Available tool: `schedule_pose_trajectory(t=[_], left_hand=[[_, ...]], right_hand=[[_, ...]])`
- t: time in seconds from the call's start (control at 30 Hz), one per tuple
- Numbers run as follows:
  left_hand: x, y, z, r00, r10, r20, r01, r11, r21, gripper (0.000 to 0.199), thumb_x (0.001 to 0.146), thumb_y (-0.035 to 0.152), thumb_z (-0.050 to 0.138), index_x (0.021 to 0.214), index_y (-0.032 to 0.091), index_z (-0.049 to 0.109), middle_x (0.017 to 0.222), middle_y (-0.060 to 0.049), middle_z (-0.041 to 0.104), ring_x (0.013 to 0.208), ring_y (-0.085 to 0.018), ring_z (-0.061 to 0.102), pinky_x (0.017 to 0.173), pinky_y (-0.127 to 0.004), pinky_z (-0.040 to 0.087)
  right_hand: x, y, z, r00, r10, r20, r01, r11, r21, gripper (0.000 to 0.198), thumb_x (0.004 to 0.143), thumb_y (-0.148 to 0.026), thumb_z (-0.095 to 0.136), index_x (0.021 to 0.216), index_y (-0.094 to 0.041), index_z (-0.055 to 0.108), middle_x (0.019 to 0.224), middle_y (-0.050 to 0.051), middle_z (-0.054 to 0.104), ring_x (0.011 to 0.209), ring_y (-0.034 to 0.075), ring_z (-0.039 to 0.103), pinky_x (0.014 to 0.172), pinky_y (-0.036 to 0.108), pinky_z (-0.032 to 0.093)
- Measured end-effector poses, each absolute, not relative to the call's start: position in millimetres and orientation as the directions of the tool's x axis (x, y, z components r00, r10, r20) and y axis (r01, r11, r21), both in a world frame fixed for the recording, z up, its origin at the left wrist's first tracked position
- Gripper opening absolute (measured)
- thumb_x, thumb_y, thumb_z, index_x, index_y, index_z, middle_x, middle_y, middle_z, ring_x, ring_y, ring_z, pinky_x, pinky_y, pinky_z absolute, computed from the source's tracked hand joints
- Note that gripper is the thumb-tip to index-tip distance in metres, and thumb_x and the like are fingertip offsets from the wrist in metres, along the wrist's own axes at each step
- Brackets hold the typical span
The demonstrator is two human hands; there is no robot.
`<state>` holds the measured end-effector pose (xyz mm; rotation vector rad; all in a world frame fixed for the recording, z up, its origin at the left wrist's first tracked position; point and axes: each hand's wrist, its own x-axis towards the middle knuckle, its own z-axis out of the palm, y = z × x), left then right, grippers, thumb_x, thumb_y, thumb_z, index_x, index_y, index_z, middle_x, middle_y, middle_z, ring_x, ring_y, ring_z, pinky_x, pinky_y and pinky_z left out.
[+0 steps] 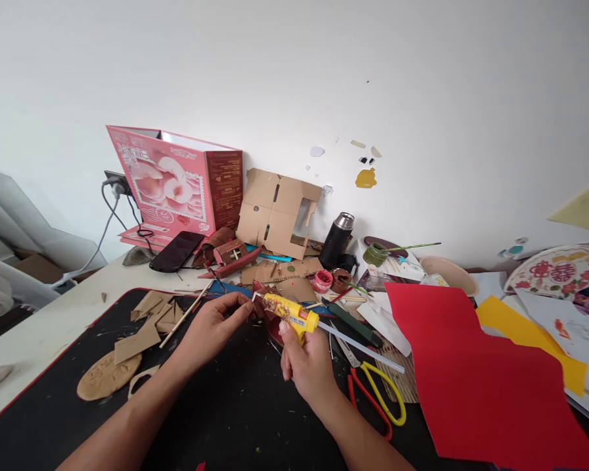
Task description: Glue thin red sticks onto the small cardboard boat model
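Note:
My right hand (310, 366) is wrapped round the grip of a yellow hot glue gun (289, 312), its barrel stained brown. A long translucent glue stick (363, 345) sticks out of the gun's back end. The nozzle points left, close to the fingertips of my left hand (223, 327). Those fingers are closed in a pinch beside a dark reddish-brown piece (271, 325), partly hidden behind the gun. What exactly lies between them is hidden. Under both hands lies a black mat (216, 418).
Scissors (373, 392) and red paper (481, 386) lie right. Cardboard scraps (150, 320) and a wooden stick (184, 315) are left. Behind stand a small reddish-brown model boat (233, 258), phone (177, 250), pink box (171, 183), cardboard sheet (279, 209), black flask (337, 239) and paint jars (322, 281).

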<state>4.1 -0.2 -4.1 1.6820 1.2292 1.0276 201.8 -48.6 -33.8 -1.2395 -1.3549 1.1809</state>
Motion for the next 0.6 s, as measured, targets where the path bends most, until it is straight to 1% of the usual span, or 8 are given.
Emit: schedule_pose_trajectory(t=[0.23, 0.47, 0.6], left_hand=[[3.9, 0.6, -4.9, 0.209, 0.966, 0.150, 0.303, -0.210, 0.930, 0.043, 0.093, 0.060, 0.061, 0.082, 0.021, 0.073, 0.082, -0.004, 0.077, 0.079, -0.023, 0.069, 0.078, -0.032, 0.055], [3.6, -0.5, -4.2, 0.198, 0.969, 0.150, 0.312, -0.207, 0.927, 0.043, 0.093, 0.061, 0.061, 0.081, 0.021, 0.073, 0.081, -0.003, 0.077, 0.077, -0.023, 0.069, 0.077, -0.032, 0.055], [4.5, -0.7, -2.7, 0.197, 0.968, 0.155, 0.311, -0.212, 0.926, 0.044, 0.092, 0.062, 0.062, 0.080, 0.021, 0.073, 0.080, -0.003, 0.077, 0.078, -0.024, 0.070, 0.076, -0.032, 0.056]], right_hand=[[201.9, -47.9, -35.9, -0.059, 0.998, 0.026, 0.109, 0.032, -0.994, 0.061, 0.098, -0.078, 0.052, 0.071, -0.024, 0.051, 0.040, -0.008, 0.040, 0.032, 0.010, 0.043, 0.036, 0.020, 0.029], [202.3, -48.0, -34.0, -0.052, 0.998, 0.024, 0.104, 0.030, -0.994, 0.062, 0.097, -0.079, 0.054, 0.069, -0.023, 0.055, 0.038, -0.007, 0.040, 0.032, 0.011, 0.044, 0.036, 0.020, 0.031], [202.3, -47.9, -34.9, -0.052, 0.998, 0.019, 0.105, 0.024, -0.994, 0.062, 0.096, -0.079, 0.053, 0.070, -0.023, 0.055, 0.039, -0.007, 0.040, 0.032, 0.010, 0.043, 0.036, 0.020, 0.030]])
